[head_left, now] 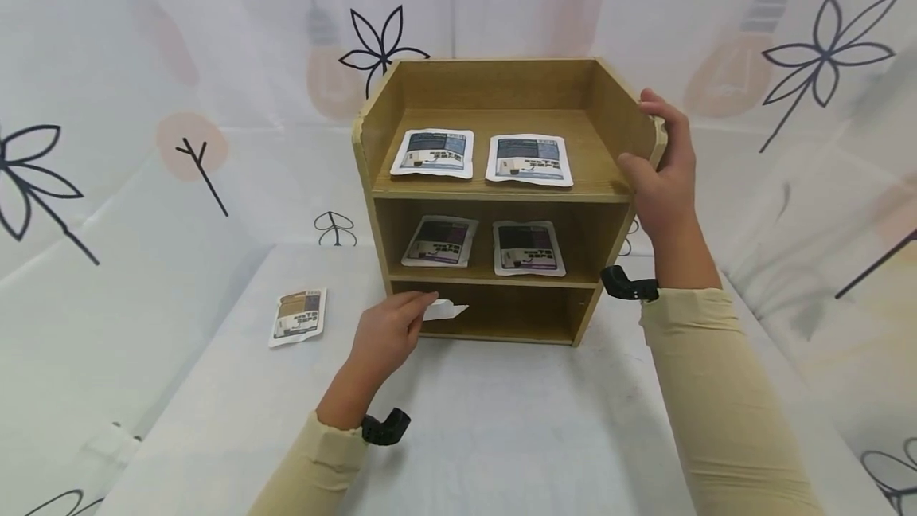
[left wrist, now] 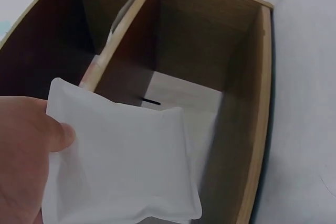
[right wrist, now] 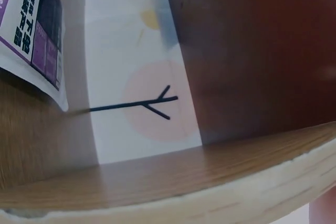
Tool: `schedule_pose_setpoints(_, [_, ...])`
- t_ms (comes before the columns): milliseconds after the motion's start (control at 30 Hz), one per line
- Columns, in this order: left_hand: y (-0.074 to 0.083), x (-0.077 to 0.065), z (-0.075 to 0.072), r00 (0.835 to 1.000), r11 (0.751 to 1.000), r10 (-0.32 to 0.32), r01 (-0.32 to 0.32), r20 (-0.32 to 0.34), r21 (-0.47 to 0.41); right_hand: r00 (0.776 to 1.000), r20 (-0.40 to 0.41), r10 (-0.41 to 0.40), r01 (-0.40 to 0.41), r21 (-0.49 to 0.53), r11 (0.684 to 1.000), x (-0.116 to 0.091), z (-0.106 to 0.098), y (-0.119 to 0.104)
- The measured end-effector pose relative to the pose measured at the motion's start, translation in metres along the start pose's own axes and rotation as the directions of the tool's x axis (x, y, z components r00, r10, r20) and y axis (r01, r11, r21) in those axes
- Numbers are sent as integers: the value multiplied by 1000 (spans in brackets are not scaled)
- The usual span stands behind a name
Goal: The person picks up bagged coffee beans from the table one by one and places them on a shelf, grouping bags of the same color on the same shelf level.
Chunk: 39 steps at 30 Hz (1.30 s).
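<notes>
My left hand [head_left: 388,334] pinches a white coffee sachet [left wrist: 121,156] by one edge, thumb on its plain face, at the mouth of the lowest compartment. In the head view only a white sliver of that sachet shows past the fingers. My right hand [head_left: 666,170] grips the right side panel of the wooden shelf [head_left: 494,86] near its top. Two sachets with blue labels, a left one [head_left: 434,154] and a right one [head_left: 529,160], lie on the top tier. On the middle tier are two with purple labels, a left one [head_left: 440,241] and a right one [head_left: 528,248].
A sachet with a brown label [head_left: 298,317] lies on the white table [head_left: 494,436], left of the shelf. Behind the shelf hangs a pale patterned curtain [head_left: 236,38]. The shelf's right side board [right wrist: 210,192] runs along the bottom of the right wrist view.
</notes>
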State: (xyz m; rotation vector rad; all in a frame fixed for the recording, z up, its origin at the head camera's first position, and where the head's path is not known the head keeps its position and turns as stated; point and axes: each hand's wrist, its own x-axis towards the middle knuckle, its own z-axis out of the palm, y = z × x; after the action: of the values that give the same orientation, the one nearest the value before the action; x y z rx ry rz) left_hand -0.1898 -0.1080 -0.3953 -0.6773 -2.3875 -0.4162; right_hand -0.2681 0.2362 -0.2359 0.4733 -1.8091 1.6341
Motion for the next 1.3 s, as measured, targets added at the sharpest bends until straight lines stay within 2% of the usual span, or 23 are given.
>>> schedule_pose_setpoints(200, [-4, 2, 15, 999, 999, 32, -32, -1, 42, 1000, -9, -9, 9, 3, 1000, -1, 2, -1])
schedule_pose_setpoints(433, [-5, -2, 29, 996, 992, 50, -57, 69, 109, 1000, -14, -24, 25, 20, 999, -6, 6, -8])
schedule_pose_setpoints(700, [-3, -7, 37, 992, 994, 56, -66, 112, 86, 1000, -16, -22, 22, 12, 1000, -6, 6, -12])
schedule_pose_setpoints(867, [-2, -12, 43, 980, 998, 18, -30, 198, 58, 1000, -11, -17, 17, -5, 1000, -2, 3, -1])
schedule_pose_setpoints(1033, [-2, -17, 49, 954, 998, -17, -4, 299, 68, 1000, -6, -18, 18, -29, 999, 0, 2, 4])
schedule_pose_setpoints(1100, [-3, -17, 51, 948, 998, -16, -5, 317, 65, 1000, -5, -18, 18, -25, 1000, 0, 2, 4])
schedule_pose_setpoints(1300, [-7, -18, 57, 948, 998, -4, -17, 319, 61, 1000, -3, -12, 12, -44, 999, 0, 1, 3])
